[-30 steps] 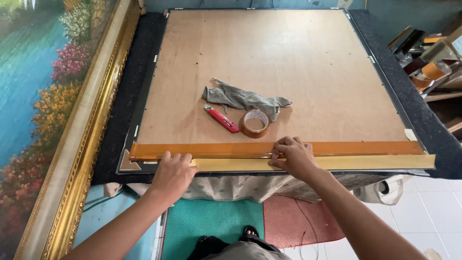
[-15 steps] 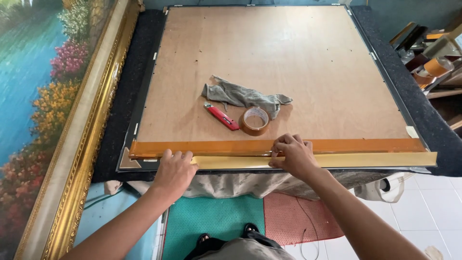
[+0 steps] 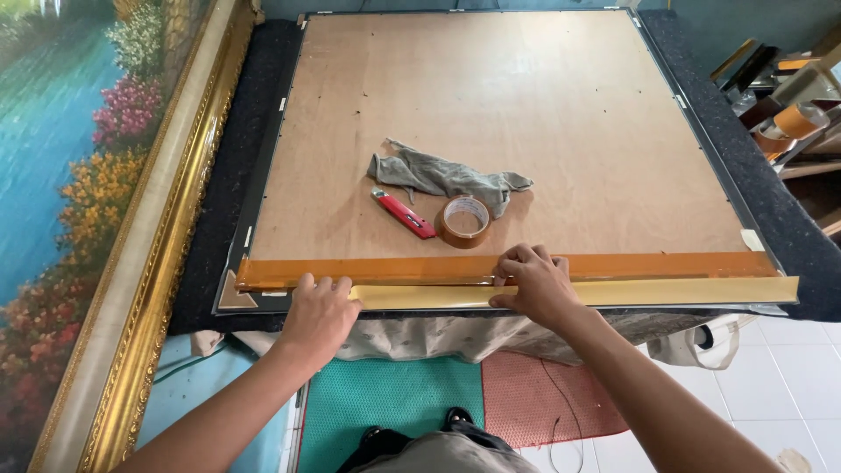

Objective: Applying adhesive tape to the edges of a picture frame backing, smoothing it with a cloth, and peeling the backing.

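Both hands press flat, fingers spread, on the tape strip (image 3: 613, 291), which runs left-right along the board's (image 3: 491, 131) near edge; left hand (image 3: 317, 314) at its loose end, right hand (image 3: 536, 285) mid-strip.

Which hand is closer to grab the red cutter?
Probably the right hand. It rests on the tape strip just below the red cutter and tape roll; the left hand sits farther down-left.

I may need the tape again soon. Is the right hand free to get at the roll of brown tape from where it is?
Probably yes. The right hand rests on the tape strip at the board's near edge, and the roll of brown tape lies just beyond it on bare board, with nothing between.
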